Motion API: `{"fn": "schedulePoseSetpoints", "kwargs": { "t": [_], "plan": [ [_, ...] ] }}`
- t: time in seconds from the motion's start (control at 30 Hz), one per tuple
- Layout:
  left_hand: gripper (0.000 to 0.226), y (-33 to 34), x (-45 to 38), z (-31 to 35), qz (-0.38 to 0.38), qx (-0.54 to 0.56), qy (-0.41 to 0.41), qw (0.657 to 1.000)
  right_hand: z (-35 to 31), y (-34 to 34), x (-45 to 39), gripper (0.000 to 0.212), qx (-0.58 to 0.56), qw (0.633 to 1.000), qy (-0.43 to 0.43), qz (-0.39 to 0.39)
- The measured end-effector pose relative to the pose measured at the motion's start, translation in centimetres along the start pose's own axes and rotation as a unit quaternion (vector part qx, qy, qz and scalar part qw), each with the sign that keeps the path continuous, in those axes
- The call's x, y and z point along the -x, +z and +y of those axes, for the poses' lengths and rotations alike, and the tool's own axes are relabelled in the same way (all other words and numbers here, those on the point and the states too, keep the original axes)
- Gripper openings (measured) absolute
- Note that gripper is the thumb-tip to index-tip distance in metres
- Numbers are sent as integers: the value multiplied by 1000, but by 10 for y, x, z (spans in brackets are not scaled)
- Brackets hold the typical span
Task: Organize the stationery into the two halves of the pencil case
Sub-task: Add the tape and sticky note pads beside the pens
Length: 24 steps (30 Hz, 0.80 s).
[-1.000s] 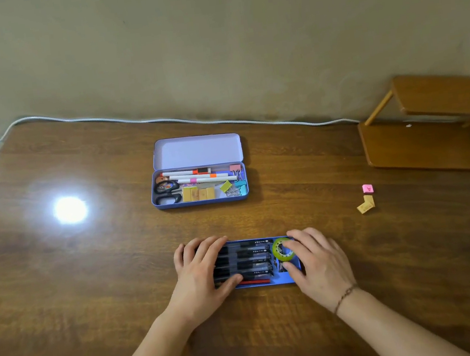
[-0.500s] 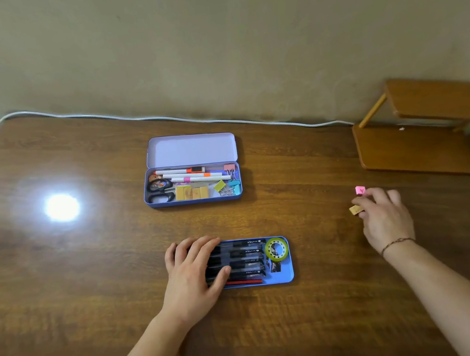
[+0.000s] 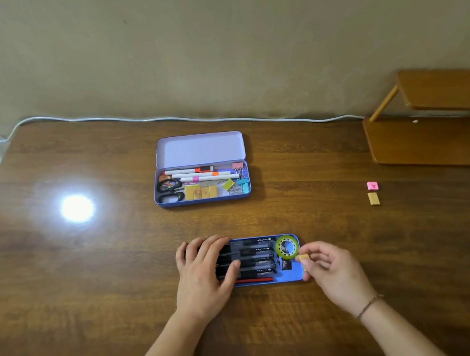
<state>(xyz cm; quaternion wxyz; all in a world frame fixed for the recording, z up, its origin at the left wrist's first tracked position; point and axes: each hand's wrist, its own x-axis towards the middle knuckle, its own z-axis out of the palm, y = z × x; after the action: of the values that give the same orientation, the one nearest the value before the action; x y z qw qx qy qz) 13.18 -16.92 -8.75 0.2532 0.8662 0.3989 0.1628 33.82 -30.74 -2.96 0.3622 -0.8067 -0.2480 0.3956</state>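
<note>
A blue tray half of the pencil case (image 3: 298, 272) lies near me, holding several black pens (image 3: 255, 256), a red pencil and a green tape roll (image 3: 287, 247). My left hand (image 3: 204, 273) rests flat on the pens at the tray's left end. My right hand (image 3: 332, 269) pinches a small tan eraser (image 3: 302, 257) at the tray's right edge. Farther back stands the lilac hinged half of the case (image 3: 199, 149), lid up, with markers, scissors, tan erasers and binder clips inside.
A pink eraser (image 3: 372, 185) and another tan eraser (image 3: 373, 199) lie on the wooden table at the right. A wooden stand (image 3: 430, 139) sits at the back right. A white cable (image 3: 191, 118) runs along the wall. Lamp glare (image 3: 77, 208) shines at the left.
My right hand went out to the loose erasers at the right, picked up one tan eraser and brought it back to the blue tray's right edge. My left hand stayed on the pens.
</note>
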Motion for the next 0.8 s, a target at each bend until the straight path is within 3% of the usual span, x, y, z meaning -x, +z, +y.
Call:
{"fn": "schedulePoseSetpoints", "kwargs": {
  "t": [0.1, 0.27, 0.4, 0.47, 0.6, 0.8],
  "plan": [
    [42, 0, 0, 1, 3, -4, -1, 1000, 0, 10, 4, 17, -22, 999, 16, 37],
    [41, 1, 0, 1, 2, -8, -5, 1000, -2, 18, 4, 17, 116, 986, -66, 102],
    [40, 0, 0, 1, -2, -9, -5, 1000, -3, 24, -1, 19, -8, 996, -6, 91],
    [41, 0, -1, 1, -5, -9, -3, 1000, -2, 28, -3, 12, -7, 995, 9, 96],
    [41, -1, 0, 0, -4, -10, -3, 1000, 1, 37, 0, 5, 85, 988, -21, 128],
    [41, -2, 0, 2, -2, -8, -3, 1000, 23, 42, 4, 8, 259, 946, -154, 120]
  ]
}}
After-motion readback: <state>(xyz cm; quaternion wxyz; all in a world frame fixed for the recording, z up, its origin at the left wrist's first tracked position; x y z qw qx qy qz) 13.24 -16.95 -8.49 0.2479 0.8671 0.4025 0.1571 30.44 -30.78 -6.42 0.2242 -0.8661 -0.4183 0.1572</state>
